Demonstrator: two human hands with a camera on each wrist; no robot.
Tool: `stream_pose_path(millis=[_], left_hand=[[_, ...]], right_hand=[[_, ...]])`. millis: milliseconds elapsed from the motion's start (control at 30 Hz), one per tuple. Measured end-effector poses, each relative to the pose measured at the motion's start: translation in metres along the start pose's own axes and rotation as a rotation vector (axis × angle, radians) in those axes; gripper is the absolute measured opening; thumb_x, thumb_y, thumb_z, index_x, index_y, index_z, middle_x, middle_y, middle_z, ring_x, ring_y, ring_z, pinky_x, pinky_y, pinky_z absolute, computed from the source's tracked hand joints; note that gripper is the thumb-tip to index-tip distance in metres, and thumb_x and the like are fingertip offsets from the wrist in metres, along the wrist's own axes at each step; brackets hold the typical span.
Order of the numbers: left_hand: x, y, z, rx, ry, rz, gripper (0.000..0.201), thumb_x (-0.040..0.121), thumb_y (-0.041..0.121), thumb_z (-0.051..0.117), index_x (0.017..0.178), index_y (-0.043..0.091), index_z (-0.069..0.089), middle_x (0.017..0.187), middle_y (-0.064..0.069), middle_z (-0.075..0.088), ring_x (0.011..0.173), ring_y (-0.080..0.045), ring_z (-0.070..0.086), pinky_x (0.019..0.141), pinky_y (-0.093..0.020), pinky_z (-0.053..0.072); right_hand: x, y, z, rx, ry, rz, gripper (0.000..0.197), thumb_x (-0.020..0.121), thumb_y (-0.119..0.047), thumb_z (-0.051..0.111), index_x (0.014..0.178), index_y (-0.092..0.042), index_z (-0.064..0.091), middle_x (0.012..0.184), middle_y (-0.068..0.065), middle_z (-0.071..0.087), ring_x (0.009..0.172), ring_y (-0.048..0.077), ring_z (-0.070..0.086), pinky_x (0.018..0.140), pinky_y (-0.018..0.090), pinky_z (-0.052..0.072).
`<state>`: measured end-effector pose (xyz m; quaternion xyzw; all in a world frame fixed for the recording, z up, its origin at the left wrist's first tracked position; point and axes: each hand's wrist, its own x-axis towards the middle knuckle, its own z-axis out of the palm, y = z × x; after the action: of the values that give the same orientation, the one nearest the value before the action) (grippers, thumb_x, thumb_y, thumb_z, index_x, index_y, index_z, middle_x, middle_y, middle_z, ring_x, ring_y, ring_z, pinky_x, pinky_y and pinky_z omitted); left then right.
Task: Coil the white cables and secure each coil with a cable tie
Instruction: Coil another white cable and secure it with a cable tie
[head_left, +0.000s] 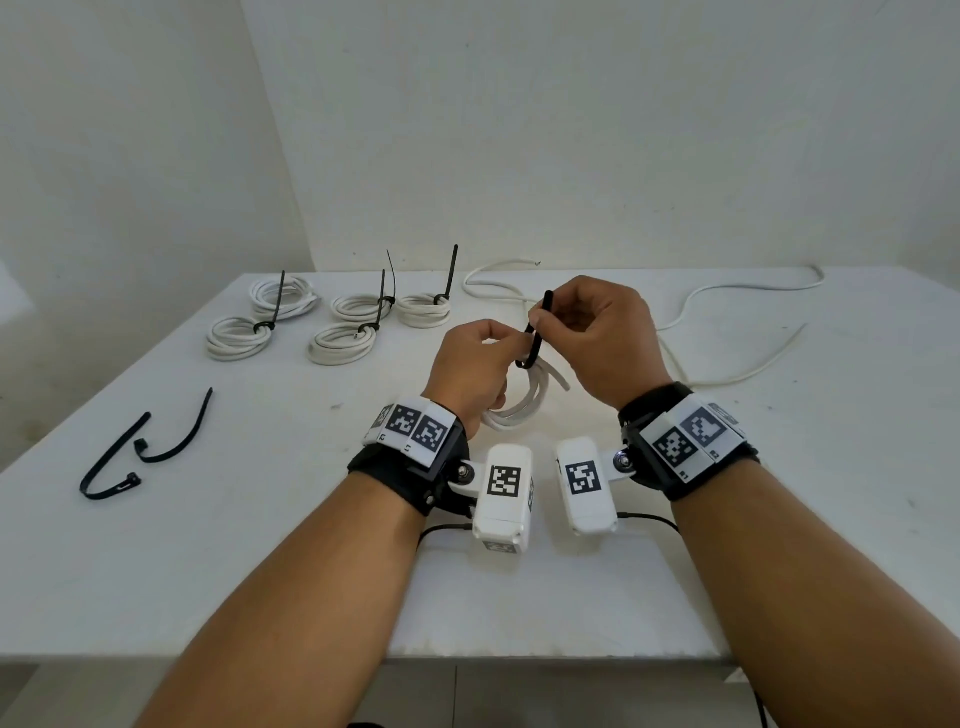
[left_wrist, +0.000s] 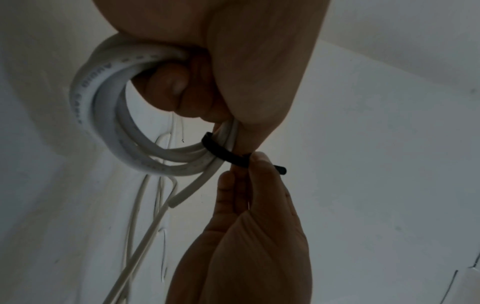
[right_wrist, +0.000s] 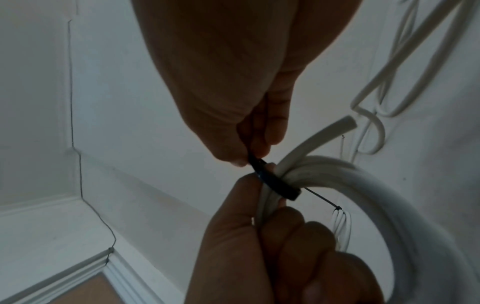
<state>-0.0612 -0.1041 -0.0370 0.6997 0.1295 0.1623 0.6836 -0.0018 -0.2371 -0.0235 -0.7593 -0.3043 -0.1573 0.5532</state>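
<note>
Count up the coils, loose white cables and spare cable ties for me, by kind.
Tied coils at the back of the table: 5, e.g.
Coil in the left hand, its black tie pinched by the right hand: 1
Loose white cables: 2, e.g.
Spare black ties: 2, e.g.
Total: 10

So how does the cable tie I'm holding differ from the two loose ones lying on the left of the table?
The held cable tie is wrapped around the white coil and pinched by the right hand, while the left hand grips the coil. The two loose ties lie untouched on the table, open and curved, around nothing. The held one stands up; they lie flat. All are black.
</note>
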Motion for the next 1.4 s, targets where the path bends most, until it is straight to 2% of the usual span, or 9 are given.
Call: stream_pose_path(millis=[100, 333, 433, 567, 733, 933, 1067, 1267, 1400], left_hand=[[-0.001, 0.001, 0.002, -0.003, -0.002, 0.013, 0.003, 0.085, 0.017, 0.069, 0.087, 0.014, 0.067, 0.061, -0.001, 0.061, 0.041, -0.015, 0.03, 0.041, -0.021, 0.028], [-0.001, 0.0, 0.003, -0.017, 0.036, 0.026, 0.009, 0.083, 0.016, 0.07, 0.075, 0.016, 0.065, 0.054, 0.001, 0.053, 0.042, -0.016, 0.028, 0.042, -0.021, 0.027], [0.001, 0.001, 0.003, -0.075, 0.101, -0.017, 0.013, 0.083, 0.014, 0.069, 0.073, 0.013, 0.061, 0.049, 0.001, 0.046, 0.041, -0.015, 0.027, 0.042, -0.021, 0.025], [0.004, 0.001, -0.003, -0.099, 0.173, -0.031, 0.019, 0.084, 0.015, 0.069, 0.068, 0.015, 0.059, 0.053, -0.002, 0.046, 0.039, -0.014, 0.029, 0.042, -0.022, 0.026], [0.001, 0.001, -0.002, -0.02, 0.155, -0.004, 0.015, 0.079, 0.018, 0.069, 0.067, 0.017, 0.059, 0.073, -0.013, 0.058, 0.045, -0.018, 0.032, 0.043, -0.021, 0.028], [-0.004, 0.004, 0.002, 0.061, 0.135, 0.054, 0.012, 0.077, 0.016, 0.068, 0.067, 0.018, 0.063, 0.067, -0.011, 0.058, 0.046, -0.016, 0.033, 0.045, -0.023, 0.029], [-0.005, 0.005, 0.001, 0.144, 0.13, 0.137, 0.014, 0.079, 0.017, 0.07, 0.066, 0.02, 0.064, 0.067, 0.0, 0.068, 0.041, -0.005, 0.043, 0.051, -0.025, 0.034], [-0.004, 0.007, -0.002, 0.234, 0.11, 0.277, 0.004, 0.083, 0.022, 0.072, 0.08, 0.02, 0.072, 0.075, 0.002, 0.074, 0.068, -0.009, 0.067, 0.068, -0.025, 0.051], [-0.003, 0.008, -0.005, 0.274, 0.103, 0.333, 0.005, 0.084, 0.026, 0.073, 0.084, 0.022, 0.073, 0.072, 0.005, 0.073, 0.07, -0.01, 0.069, 0.071, -0.027, 0.053]], right_hand=[[0.0, 0.001, 0.001, 0.003, -0.028, 0.023, 0.008, 0.085, -0.016, 0.074, 0.079, -0.015, 0.069, 0.078, -0.001, 0.074, 0.074, 0.014, 0.072, 0.074, 0.034, 0.059], [0.001, -0.001, 0.0, 0.125, -0.077, 0.109, 0.011, 0.092, -0.015, 0.068, 0.088, -0.005, 0.069, 0.084, 0.005, 0.076, 0.072, 0.011, 0.069, 0.067, 0.026, 0.055], [0.001, -0.006, 0.0, 0.271, -0.054, 0.173, 0.018, 0.099, -0.015, 0.056, 0.087, -0.011, 0.07, 0.087, -0.001, 0.073, 0.076, 0.015, 0.065, 0.059, 0.023, 0.05], [0.0, -0.009, -0.004, 0.276, -0.217, 0.335, 0.029, 0.1, -0.023, 0.056, 0.075, -0.02, 0.071, 0.067, -0.003, 0.055, 0.07, 0.015, 0.043, 0.057, 0.023, 0.035], [-0.003, -0.015, -0.012, 0.167, -0.43, 0.355, 0.03, 0.101, -0.02, 0.054, 0.074, -0.017, 0.066, 0.046, -0.022, 0.056, 0.045, -0.008, 0.05, 0.051, 0.004, 0.036], [-0.001, -0.01, -0.011, 0.189, -0.42, 0.349, 0.031, 0.1, -0.022, 0.056, 0.072, -0.019, 0.069, 0.052, -0.019, 0.059, 0.056, -0.004, 0.049, 0.05, 0.004, 0.036], [-0.002, -0.011, -0.011, 0.187, -0.412, 0.365, 0.032, 0.099, -0.026, 0.057, 0.071, -0.02, 0.07, 0.057, -0.018, 0.059, 0.068, 0.006, 0.043, 0.051, 0.008, 0.035], [0.001, -0.007, -0.014, 0.2, -0.451, 0.416, 0.037, 0.098, -0.03, 0.058, 0.064, -0.023, 0.07, 0.064, -0.01, 0.054, 0.06, 0.005, 0.044, 0.051, 0.018, 0.035], [0.004, -0.002, -0.014, 0.274, -0.468, 0.423, 0.037, 0.099, -0.029, 0.057, 0.066, -0.022, 0.072, 0.081, 0.0, 0.058, 0.071, 0.012, 0.045, 0.058, 0.026, 0.036]])
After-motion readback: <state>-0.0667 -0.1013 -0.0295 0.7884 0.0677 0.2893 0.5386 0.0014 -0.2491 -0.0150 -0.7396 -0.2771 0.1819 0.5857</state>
